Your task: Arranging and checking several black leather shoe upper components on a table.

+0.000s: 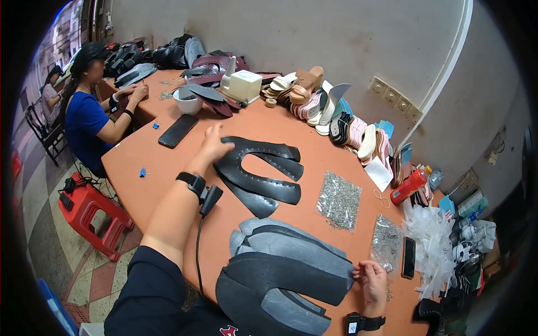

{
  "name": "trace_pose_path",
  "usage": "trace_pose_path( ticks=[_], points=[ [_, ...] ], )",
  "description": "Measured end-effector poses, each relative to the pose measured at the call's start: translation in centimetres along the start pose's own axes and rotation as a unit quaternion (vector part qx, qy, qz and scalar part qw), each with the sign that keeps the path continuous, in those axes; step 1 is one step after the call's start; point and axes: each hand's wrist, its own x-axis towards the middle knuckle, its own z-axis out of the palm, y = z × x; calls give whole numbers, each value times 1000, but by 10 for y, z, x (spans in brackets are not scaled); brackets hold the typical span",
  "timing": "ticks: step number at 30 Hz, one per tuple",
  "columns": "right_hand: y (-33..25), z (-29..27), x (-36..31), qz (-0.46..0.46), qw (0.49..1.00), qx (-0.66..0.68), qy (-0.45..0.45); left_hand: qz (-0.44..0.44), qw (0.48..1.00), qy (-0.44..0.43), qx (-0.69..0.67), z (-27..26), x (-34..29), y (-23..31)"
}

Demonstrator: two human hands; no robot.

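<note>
My left hand point(216, 144) rests at the curved end of several black U-shaped leather shoe-upper pieces point(241, 179) lying on the table, its fingers apart and its thumb over their edge. Small studs or holes run along the top piece. Close to my body lies a stack of larger U-shaped uppers, black point(263, 274) over grey point(291, 246). Beside the right tip of that stack is my right hand point(371, 280), fingers curled in with the fingertips together. Anything between them is too small to make out.
Two clear bags of small metal pieces point(339, 200) lie on the orange table point(168, 185). Phones point(178, 131), a white bowl point(187, 102), stacked insoles point(350, 129) and a red bottle point(409, 186) stand around. Leftward, a co-worker in blue point(87, 120) sits near a red stool point(92, 210).
</note>
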Motion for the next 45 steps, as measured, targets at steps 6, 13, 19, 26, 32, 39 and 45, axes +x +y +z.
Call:
trace_pose_path(
  ticks=[6,13,19,26,32,39,45],
  points=[
    [2,-3,0,0,1000,-28,10,228,929,-275,94,31,-59,78],
    [3,-5,-1,-4,1000,-16,8,218,877,-403,144,59,-58,95],
    [7,-7,1,-2,999,-48,8,332,846,-387,153,62,-63,99],
    [5,-6,-1,-3,999,-46,4,429,829,-275,230,30,-76,116],
    [3,-6,-3,1,998,-59,13,327,765,-447,327,-25,-71,160],
    [6,-4,1,0,999,-54,0,254,892,-267,260,70,-49,114],
    [9,-7,1,8,999,-50,13,213,892,-318,239,112,-40,108]
  ],
)
